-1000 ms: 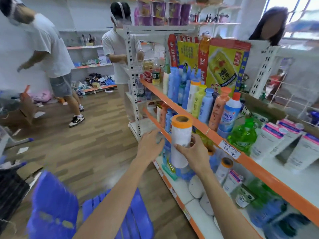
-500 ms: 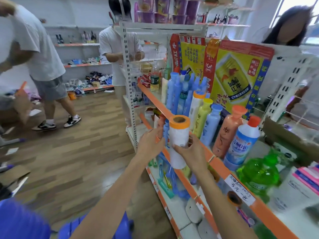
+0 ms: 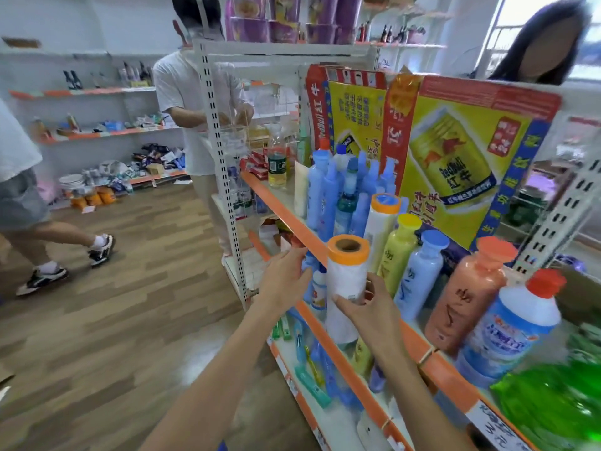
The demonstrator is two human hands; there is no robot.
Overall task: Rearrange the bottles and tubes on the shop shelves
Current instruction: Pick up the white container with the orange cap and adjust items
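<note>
— Bottles (image 3: 328, 203) and tubes: where are they seen from the head view?
— They are stood in rows on the upper shelf (image 3: 286, 219) with the orange edge; more are kept on the shelf below.
— And the white roll with the orange rim (image 3: 346, 288)?
— It is held upright in front of that edge, gripped low by the curled fingers of the right hand (image 3: 367, 310).
— The left hand (image 3: 286, 275)?
— Its fingers are spread and relaxed; contact with the roll cannot be told.
</note>
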